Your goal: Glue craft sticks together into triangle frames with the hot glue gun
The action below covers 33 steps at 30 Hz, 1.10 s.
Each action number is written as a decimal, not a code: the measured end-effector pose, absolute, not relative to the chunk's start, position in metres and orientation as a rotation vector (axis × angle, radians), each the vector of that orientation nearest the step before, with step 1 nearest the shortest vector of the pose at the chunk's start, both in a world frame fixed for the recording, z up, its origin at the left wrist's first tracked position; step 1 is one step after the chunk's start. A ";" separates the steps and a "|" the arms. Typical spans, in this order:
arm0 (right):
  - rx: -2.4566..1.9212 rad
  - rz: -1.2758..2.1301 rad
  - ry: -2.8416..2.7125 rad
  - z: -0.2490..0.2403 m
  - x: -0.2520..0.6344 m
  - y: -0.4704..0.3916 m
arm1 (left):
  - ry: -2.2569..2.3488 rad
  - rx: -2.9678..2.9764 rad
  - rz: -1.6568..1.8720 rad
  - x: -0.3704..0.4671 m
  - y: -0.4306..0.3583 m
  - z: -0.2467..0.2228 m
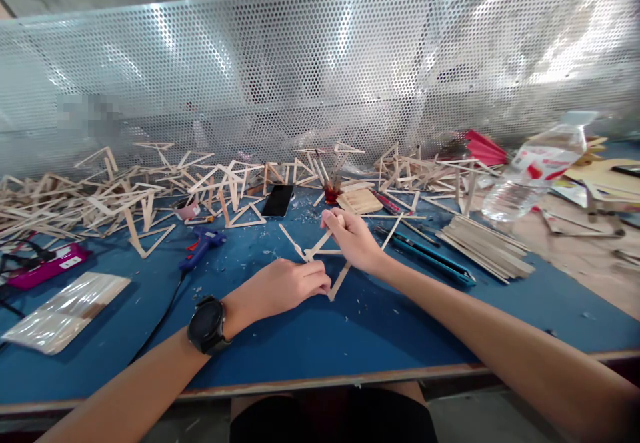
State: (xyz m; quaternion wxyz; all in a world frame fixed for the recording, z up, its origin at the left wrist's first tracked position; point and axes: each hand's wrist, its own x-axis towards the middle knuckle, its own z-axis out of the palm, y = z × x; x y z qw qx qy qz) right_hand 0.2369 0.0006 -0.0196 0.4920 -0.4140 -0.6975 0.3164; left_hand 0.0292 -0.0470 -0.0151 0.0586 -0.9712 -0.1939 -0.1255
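At the middle of the blue table, my left hand is closed on a joined frame of thin wooden sticks, gripping it low near a corner. Its fingertips are partly hidden behind the knuckles. My right hand pinches a wooden stick of the same frame from above, with thumb and fingers together. Other sticks of the frame stick out to the left and below the right hand. Whether that pinched stick is glued to the others cannot be made out.
A blue glue gun with its cord lies left, near a clear plastic packet. On the right are a teal cutter, loose flat sticks and a tilted water bottle. Stick frames pile along the back, beside a phone.
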 end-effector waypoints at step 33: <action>-1.016 0.807 -1.736 -0.016 0.236 -0.003 | -0.635 -3.183 -0.550 0.029 -0.050 -0.015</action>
